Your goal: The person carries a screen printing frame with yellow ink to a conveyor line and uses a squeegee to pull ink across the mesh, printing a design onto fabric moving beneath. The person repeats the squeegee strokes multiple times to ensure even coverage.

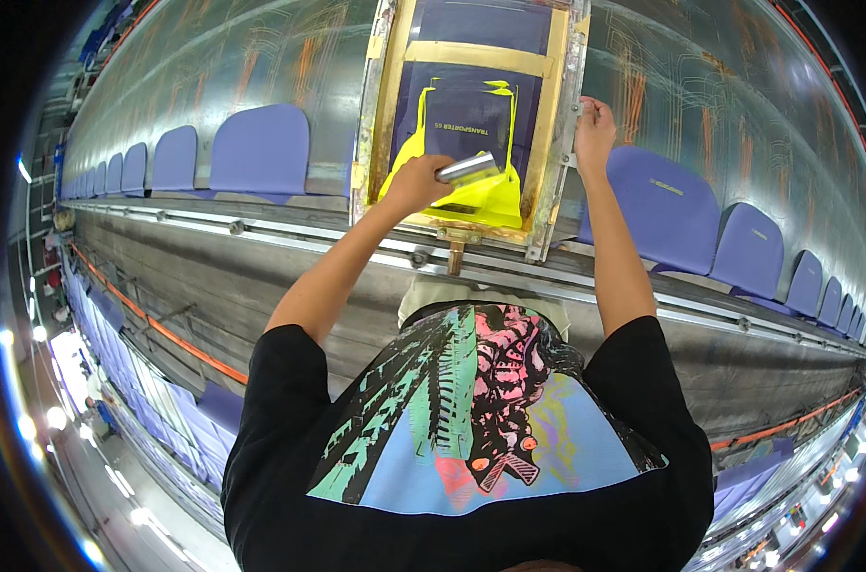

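In front of me a screen printing frame (558, 143) lies over the long table. Bright yellow ink (495, 195) is spread thickly across the near part of its dark mesh, with thinner streaks up both sides. My left hand (422, 184) is closed around a squeegee (469, 170) with a metallic holder, held tilted just over the ink. The squeegee's lower edge is blurred and smeared with yellow. At the frame's right side, my right hand (594, 129) is closed with curled fingers on the outer rail.
Purple-blue cut panels lie in a row along the table, including one panel (261, 150) left of the frame and a printed one (650, 205) on its right. A metal rail (309, 243) with stops runs along the near edge. Behind me stands another table with an orange edge (156, 319).
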A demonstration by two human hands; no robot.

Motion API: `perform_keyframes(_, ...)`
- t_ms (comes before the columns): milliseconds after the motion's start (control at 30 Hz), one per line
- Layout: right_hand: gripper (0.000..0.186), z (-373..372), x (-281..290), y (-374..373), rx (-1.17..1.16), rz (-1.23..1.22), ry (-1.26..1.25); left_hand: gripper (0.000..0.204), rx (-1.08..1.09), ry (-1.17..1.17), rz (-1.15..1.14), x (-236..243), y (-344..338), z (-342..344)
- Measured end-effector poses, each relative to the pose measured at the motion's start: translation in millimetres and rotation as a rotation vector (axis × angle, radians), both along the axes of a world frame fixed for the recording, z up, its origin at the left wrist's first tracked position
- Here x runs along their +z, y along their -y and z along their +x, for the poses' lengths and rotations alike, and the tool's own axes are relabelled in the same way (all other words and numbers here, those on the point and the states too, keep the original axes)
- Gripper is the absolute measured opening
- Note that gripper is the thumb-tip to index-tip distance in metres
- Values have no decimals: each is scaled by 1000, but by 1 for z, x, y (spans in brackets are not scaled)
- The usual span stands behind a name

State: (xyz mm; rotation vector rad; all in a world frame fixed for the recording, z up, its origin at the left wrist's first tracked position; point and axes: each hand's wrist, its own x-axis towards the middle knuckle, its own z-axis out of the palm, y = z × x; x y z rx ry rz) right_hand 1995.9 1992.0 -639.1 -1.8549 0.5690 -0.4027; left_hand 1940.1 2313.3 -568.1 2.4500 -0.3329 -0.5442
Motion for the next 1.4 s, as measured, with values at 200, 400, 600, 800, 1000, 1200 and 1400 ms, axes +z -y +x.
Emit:
perform_keyframes(200,23,6,11,44,2,-92,37,51,-446,-357,124,-3,47,42)
perform_keyframes(400,23,-46,13,95,-16,-104,-46,42,-458,-460,25,18,92,61)
perform_keyframes(600,24,-47,24,154,12,-70,-105,34,-100,334,215,31,181,90)
perform_keyframes(800,24,5,26,181,0,-95,-44,34,-74,738,138,-15,209,47)
perform_keyframes(1000,24,1,46,179,-16,-80,-120,38,-155,724,22,7,190,-6)
perform_keyframes(1200,24,-21,37,188,5,-58,-77,35,-26,516,198,34,228,81)
perform_keyframes(1400,26,-13,18,195,32,-66,-56,33,-88,663,200,-6,231,39)
